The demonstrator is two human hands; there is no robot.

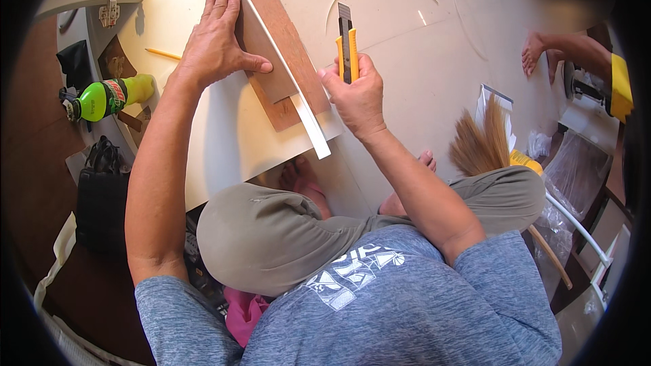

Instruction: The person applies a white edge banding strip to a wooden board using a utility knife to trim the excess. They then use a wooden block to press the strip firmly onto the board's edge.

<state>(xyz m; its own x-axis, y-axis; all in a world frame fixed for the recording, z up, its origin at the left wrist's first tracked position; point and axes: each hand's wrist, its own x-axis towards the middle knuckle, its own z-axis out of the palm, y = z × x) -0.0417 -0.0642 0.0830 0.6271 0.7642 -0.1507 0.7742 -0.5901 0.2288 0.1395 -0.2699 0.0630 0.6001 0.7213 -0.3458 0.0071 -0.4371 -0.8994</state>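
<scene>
1. Pressing flat with fingers spread, the left hand (217, 44) was laid on a brown laminate strip (271, 61), with nothing gripped in it.
2. The strip was seen lying on a cream board (224, 135), its near end close to the board's corner.
3. A yellow utility knife (347, 47) was clamped in the closed right hand (356, 95), just right of the strip, blade end pointing away from the body.
4. A white edge strip (308, 125) was set along the laminate strip's right side.
5. A pencil (163, 53) lay left of the strip, and a green bottle (108, 97) farther left.
6. A broom (481, 146) lay well to the strip's right.
</scene>
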